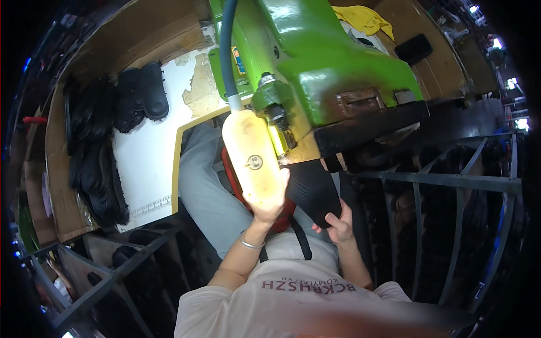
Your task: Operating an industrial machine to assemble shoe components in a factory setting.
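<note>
A dark, finely ribbed shoe sole (309, 190) lies under the front of the green machine (338, 67). My right hand (340, 224) pinches its near right edge, thumb on top and fingers curled beneath. At the sole's left side is my left hand (269, 208), its thumb pointing up beside the edge. A glowing yellow lamp housing (251, 155) covers most of the left hand's fingers, so their grip is hidden. Just right of the lamp sits the machine's metal working head (279, 118), close above the sole's far end.
Stacks of black soles (96, 112) fill the left of a cardboard-walled white table (141, 169). A blue-grey hose (226, 50) runs down to the lamp. A yellow cloth (366, 19) and a black phone-like slab (414, 49) lie behind the machine. Metal racks (451, 180) stand on both sides.
</note>
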`<state>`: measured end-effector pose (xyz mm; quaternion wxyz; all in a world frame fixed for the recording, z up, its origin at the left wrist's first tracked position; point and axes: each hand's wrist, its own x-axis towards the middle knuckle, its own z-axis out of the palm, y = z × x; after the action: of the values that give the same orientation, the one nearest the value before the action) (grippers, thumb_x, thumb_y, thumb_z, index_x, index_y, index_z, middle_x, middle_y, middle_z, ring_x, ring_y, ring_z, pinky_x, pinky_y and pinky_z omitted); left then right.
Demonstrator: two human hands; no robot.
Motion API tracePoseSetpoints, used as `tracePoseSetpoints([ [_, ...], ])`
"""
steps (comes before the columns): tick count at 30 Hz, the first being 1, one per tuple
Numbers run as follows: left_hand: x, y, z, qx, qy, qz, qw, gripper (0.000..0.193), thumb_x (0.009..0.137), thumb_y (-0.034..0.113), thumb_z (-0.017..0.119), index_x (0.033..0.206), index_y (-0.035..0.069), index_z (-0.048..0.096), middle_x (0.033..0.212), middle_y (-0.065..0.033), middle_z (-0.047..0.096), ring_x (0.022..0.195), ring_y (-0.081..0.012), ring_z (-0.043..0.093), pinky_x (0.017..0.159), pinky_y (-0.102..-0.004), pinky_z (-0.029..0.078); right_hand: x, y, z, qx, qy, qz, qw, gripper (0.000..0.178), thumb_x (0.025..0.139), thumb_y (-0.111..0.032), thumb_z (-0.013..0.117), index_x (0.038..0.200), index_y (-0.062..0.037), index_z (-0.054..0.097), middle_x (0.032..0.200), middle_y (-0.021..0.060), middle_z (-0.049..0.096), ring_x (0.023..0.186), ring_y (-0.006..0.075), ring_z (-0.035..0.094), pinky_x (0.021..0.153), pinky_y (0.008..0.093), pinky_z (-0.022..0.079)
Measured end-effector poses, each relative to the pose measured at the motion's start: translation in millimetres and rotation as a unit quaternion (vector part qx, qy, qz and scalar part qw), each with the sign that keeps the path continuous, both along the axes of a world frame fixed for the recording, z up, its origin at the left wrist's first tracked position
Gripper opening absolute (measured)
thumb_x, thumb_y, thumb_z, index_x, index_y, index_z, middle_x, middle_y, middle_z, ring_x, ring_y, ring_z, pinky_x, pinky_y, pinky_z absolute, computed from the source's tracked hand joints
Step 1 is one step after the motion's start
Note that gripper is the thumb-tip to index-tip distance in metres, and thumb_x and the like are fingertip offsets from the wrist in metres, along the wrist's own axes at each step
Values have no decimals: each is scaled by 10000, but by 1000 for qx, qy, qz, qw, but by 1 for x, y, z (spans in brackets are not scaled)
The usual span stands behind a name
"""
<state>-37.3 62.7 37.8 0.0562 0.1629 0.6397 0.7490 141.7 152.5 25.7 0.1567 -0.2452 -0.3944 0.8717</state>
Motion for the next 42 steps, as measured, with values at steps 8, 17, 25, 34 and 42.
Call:
tracePoseSetpoints([
  [8, -10, 27, 41, -63, 89, -99, 989, 125, 761, 4, 724, 842, -63, 655, 672, 18, 592, 577, -17, 473, 513, -159, 387, -12, -18, -30, -90, -7, 56, 994, 288, 859, -86, 622, 1096, 46, 527, 989, 180, 620, 880, 259, 646, 697, 336, 562],
  [17, -6, 3, 9, -15, 19, -27, 999, 128, 762, -46, 701, 744, 11, 588, 618, 21, 542, 505, -19, 421, 462, -162, 336, -4, -34, -14, -48, -31, 115, 992, 259, 846, -107, 645, 1032, 54, 564, 929, 166, 640, 788, 237, 664, 678, 323, 559],
  [25, -19, 23, 54, -63, 87, -77, 991, 156, 734, 29, 757, 694, -16, 613, 574, 54, 529, 499, 1, 408, 448, -162, 310, -27, -54, -16, -59, -9, 106, 993, 192, 882, -56, 570, 1031, 66, 559, 925, 180, 639, 815, 231, 657, 690, 302, 558],
  [34, -7, 2, -6, -19, 32, -40, 998, 220, 776, -64, 682, 962, -10, 578, 832, -44, 636, 697, -35, 566, 620, -155, 459, 11, -6, 8, -9, -45, -64, 997, 395, 820, -48, 589, 1173, 55, 444, 948, 189, 620, 630, 234, 637, 453, 318, 529],
  [42, -7, -5, -5, 3, 4, -72, 997, 270, 766, -104, 665, 1000, -34, 549, 881, -76, 632, 760, -91, 603, 677, -187, 498, -15, 70, 39, 135, -33, -130, 982, 291, 830, -47, 580, 1098, 15, 486, 862, 89, 610, 575, 125, 587, 379, 218, 448],
])
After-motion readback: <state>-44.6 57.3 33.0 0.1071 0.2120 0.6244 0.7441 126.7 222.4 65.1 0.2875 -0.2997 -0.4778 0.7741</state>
